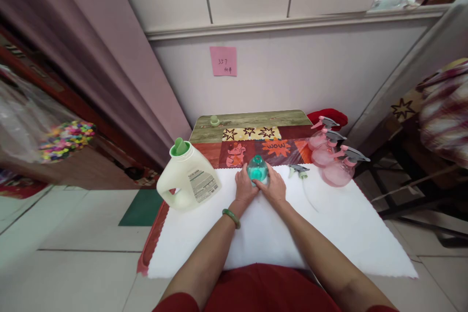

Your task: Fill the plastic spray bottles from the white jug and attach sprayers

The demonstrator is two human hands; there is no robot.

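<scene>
White cloth (351, 224) fills the lower frame; just below centre, I see left hand (244, 184) and right hand (275, 186) half-curled, clasping a squat, see-through teal bottle (257, 172), mouth up, long axis upright.

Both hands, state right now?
Left hand: closed around the green bottle from the left.
Right hand: closed around the green bottle from the right.

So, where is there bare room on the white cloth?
Bare: between left forearm and jug; right of the right forearm, nearer you than the pink bottles. Crowded: the far side from the held green bottle to the pink ones.
</scene>
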